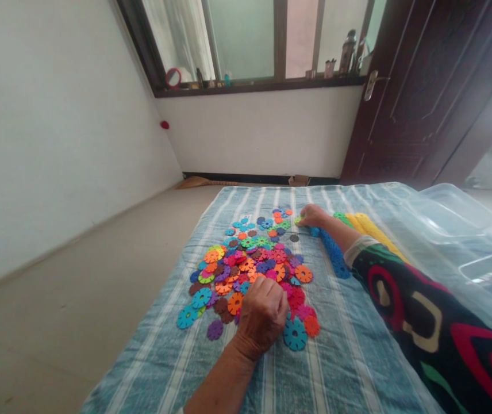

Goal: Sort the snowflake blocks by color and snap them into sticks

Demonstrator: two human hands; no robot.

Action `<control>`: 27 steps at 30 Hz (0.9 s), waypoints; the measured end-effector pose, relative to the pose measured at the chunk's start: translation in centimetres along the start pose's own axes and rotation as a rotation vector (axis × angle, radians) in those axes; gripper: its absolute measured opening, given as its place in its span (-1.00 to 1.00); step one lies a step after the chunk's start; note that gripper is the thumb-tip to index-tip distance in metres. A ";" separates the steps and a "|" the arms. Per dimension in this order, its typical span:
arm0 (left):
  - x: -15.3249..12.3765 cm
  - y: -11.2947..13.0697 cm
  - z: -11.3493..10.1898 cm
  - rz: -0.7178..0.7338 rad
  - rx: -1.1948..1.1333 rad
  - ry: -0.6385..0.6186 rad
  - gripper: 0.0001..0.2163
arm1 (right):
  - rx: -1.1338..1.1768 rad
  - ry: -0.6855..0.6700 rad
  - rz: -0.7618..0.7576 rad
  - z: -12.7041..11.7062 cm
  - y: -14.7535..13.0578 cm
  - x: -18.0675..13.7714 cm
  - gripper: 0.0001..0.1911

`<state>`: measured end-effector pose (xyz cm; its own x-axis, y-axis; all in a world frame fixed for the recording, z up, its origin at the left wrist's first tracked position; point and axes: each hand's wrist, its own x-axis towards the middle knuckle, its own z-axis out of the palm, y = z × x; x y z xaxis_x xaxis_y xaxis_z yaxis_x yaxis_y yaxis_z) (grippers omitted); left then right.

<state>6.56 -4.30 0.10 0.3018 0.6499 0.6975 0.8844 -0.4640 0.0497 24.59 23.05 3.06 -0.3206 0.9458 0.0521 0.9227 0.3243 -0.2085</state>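
Note:
A loose pile of colourful notched plastic discs (246, 265) lies spread on the striped cloth. My left hand (263, 313) rests at the near side of the pile with its fingers curled closed; whatever is inside them is hidden. Beside it lies a large blue disc (295, 334). Farther off, my right hand (314, 215) pinches a yellow-green disc (299, 221) at the far right of the pile. Under and beyond my right forearm run a blue row of stacked discs (334, 254) and a yellow row (379, 234), both partly covered by the arm.
The blue striped cloth (155, 368) covers the table. Clear plastic boxes (448, 215) stand along its right side. Beyond are a window sill (263, 86) with small items, a dark red door (418, 86), and a broom (198, 182) on the floor.

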 end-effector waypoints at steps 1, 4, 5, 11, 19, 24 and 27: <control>0.0 0.0 0.0 -0.002 -0.002 -0.004 -0.76 | 0.001 0.000 -0.003 -0.1 0.0 0.0 -0.70; 0.0 0.0 0.0 -0.007 -0.008 -0.013 -0.76 | 0.002 -0.005 -0.010 -0.4 0.0 0.1 -0.68; 0.0 0.0 0.0 -0.008 -0.009 -0.014 -0.76 | -0.001 -0.009 -0.011 -0.4 -0.1 0.1 -0.67; 0.1 0.0 0.0 0.002 -0.019 -0.007 -0.76 | -0.035 -0.049 -0.013 -0.2 -0.8 -0.4 -0.68; 0.1 0.0 -0.1 0.007 -0.002 -0.020 -0.77 | -0.088 -0.065 0.039 -0.7 -0.9 -0.6 -0.62; 0.1 0.0 -0.1 0.000 0.002 -0.020 -0.77 | -0.095 -0.080 0.056 -1.0 -1.3 -1.0 -0.65; 0.1 0.1 -0.1 -0.003 -0.001 -0.021 -0.77 | -0.091 -0.077 0.061 -1.0 -1.6 -1.2 -0.66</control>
<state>6.59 -4.33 0.24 0.3066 0.6635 0.6825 0.8848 -0.4630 0.0527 23.73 21.46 4.32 -0.2755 0.9607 -0.0342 0.9555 0.2697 -0.1197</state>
